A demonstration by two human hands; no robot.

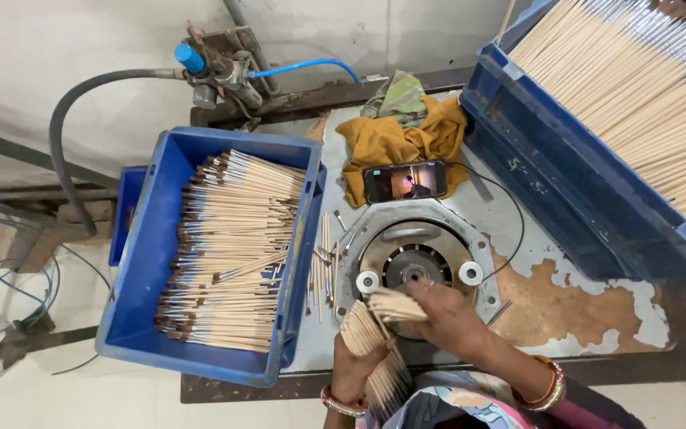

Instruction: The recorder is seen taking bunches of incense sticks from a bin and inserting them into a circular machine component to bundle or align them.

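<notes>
— What is getting lost at the bottom edge?

— The left hand (352, 373) is gripping a bundle of sticks (379, 357), and the bundle's lower end is running out behind patterned cloth. Both forearms are being cut off there too.

— And the right hand (446, 318)?

— It is covering the near part of the round metal machine (414, 266), so the opening under its fingers is staying hidden.

— The large crate (597, 191) on the right?

— The top and right edges are slicing through it. The phone (405, 181) screen is showing something too small to make out.
</notes>
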